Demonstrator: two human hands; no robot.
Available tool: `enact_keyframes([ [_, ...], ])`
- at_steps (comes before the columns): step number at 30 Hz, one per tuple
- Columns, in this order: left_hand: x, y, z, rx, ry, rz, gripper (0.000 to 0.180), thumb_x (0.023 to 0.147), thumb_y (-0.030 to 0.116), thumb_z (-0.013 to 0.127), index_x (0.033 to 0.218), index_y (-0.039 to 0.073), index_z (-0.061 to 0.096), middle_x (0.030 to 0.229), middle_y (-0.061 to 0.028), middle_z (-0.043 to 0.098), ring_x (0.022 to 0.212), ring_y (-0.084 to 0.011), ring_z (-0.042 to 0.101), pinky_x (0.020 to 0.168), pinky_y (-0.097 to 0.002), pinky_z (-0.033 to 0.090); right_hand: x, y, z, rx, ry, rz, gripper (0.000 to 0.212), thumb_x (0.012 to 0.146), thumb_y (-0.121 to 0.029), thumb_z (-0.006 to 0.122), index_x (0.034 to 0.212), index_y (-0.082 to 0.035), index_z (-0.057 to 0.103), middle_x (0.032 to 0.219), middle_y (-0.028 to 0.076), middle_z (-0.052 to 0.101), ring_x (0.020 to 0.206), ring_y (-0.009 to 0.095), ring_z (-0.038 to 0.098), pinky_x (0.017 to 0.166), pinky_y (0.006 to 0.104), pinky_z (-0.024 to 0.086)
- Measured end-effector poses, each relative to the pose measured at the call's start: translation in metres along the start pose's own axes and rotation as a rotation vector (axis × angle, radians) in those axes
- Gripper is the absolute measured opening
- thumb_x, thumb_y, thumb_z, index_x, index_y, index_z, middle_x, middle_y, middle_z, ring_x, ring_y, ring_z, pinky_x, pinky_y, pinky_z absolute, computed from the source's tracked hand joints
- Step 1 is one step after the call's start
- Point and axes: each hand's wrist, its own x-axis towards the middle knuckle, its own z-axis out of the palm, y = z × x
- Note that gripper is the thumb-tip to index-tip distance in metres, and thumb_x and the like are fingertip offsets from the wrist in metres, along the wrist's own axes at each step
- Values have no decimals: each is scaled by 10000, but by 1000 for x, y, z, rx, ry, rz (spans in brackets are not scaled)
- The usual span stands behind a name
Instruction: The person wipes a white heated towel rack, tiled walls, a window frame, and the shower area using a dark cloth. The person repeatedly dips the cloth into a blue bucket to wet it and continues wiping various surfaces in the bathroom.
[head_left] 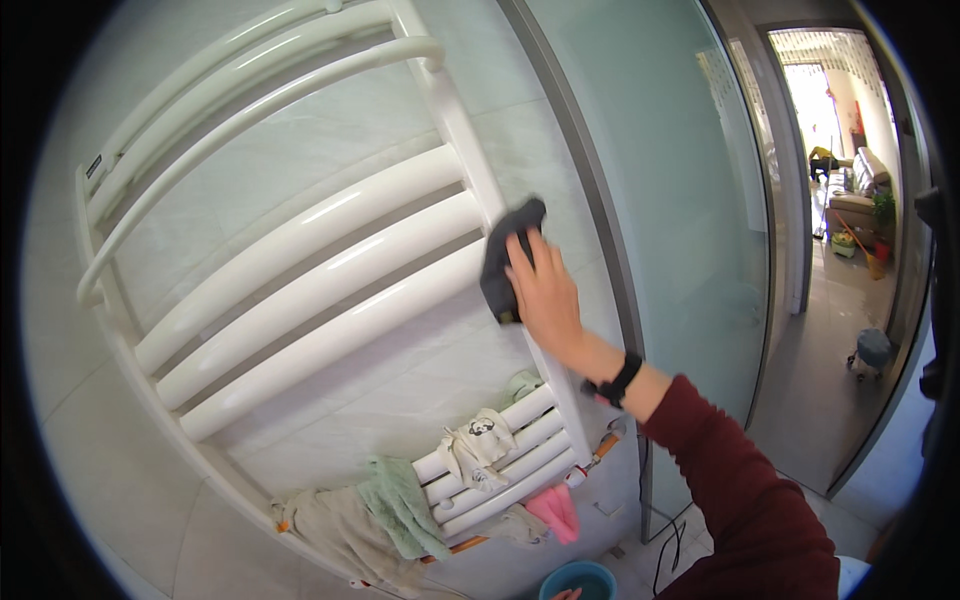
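Note:
My right hand presses a dark grey cloth against the right upright of a white towel radiator. Its fingers lie bent over the folded cloth, and a dark band circles the wrist. Down at the lower edge, a bit of my left hand shows beside a blue basin; most of it is cut off by the picture's edge, so its grip is hidden.
A grey-beige towel, a green towel, a white printed cloth and a pink cloth hang on the lower bars. Right of the radiator stands a frosted glass door. Beyond the doorway is a wheeled stool.

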Motion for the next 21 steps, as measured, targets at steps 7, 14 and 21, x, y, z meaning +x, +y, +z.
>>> enact_keyframes([
  [7, -28, -37, 7, 79, 5, -49, 647, 912, 72, 597, 1524, 83, 387, 1462, -243, 465, 1318, -410, 483, 1062, -469, 440, 171, -10, 36, -194, 214, -90, 407, 938, -177, 629, 1327, -89, 548, 1208, 219, 571, 980, 381, 593, 771, 474, 537],
  [14, -39, -26, 5, 122, 102, -56, 652, 910, 82, 600, 1525, 94, 382, 1464, -214, 455, 1255, -394, 526, 1006, -466, 483, 171, -23, 41, -274, 209, -39, 425, 922, -159, 632, 1343, -146, 579, 1359, 159, 539, 1131, 358, 561, 895, 452, 521],
  [21, -57, -35, -20, 187, -47, -117, 632, 930, 73, 576, 1528, 126, 377, 1472, -169, 447, 1186, -365, 574, 970, -441, 512, 135, -52, 38, -242, 180, -39, 471, 885, -49, 619, 1343, -153, 610, 1476, 136, 478, 1223, 391, 484, 962, 451, 505],
])
